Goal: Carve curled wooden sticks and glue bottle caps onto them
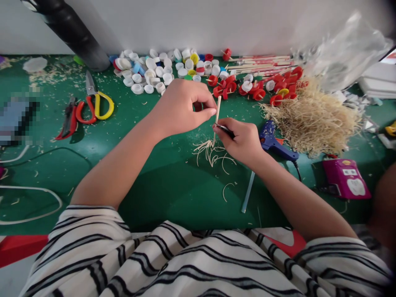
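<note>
Pinching a dark tool (227,130) in the right hand (243,139), right against the wooden stick (218,106). The left hand (183,105) curls its fingertips beside the stick's upper part, can't tell if they grip. Green counter (173,194) below the stick, pale wall (154,24) beyond it. One glue gun (275,144) right of it, one pair of scissors (97,106) left.

Glossy green tabletop (139,185) against a plain pale grey wall (185,24)
</note>
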`<state>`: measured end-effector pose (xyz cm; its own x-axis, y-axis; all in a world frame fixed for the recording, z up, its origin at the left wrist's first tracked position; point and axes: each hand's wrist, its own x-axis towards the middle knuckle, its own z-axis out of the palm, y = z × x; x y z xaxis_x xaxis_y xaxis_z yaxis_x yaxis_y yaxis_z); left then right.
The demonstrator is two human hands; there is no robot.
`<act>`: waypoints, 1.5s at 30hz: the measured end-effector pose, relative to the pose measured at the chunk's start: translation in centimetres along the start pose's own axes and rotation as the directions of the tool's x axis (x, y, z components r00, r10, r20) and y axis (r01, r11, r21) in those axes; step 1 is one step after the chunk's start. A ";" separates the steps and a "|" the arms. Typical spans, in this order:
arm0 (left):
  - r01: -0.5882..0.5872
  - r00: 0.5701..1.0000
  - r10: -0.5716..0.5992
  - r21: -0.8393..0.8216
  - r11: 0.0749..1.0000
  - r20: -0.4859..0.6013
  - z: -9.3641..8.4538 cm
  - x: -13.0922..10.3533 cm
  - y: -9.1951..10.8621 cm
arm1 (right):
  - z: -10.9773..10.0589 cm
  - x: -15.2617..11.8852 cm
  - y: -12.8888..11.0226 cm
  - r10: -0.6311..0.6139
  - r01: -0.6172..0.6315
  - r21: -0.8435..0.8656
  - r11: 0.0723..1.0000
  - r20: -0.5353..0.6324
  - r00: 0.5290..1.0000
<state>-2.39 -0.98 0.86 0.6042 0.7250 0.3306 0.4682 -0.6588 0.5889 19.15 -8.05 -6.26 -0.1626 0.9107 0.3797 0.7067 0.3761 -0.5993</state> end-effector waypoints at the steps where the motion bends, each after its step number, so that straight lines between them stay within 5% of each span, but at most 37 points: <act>1: 0.004 1.000 -0.004 0.006 1.000 0.000 0.0 0.0 0.1 | 0.0 -0.1 -0.1 -0.002 0.002 0.001 1.000 0.009 1.000; 13: 0.058 0.998 -0.059 -0.064 0.996 -0.017 0.3 0.1 0.5 | -0.7 -0.2 -0.6 0.087 -0.098 0.208 0.973 0.061 0.994; 32: 0.078 0.996 -0.082 -0.091 0.993 -0.045 0.6 0.1 0.9 | -1.0 -0.2 -0.7 0.149 -0.162 0.253 0.954 0.070 0.986; 45: 0.069 0.994 -0.075 -0.091 0.993 -0.073 0.6 0.1 0.4 | -0.7 -0.3 -0.2 0.165 -0.209 0.562 0.800 0.130 0.978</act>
<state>-1.75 -1.29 0.69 0.5183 0.7854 0.3385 0.4479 -0.5864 0.6749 19.51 -8.53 -5.76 -0.1319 0.9746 0.1812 0.2126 0.2064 -0.9551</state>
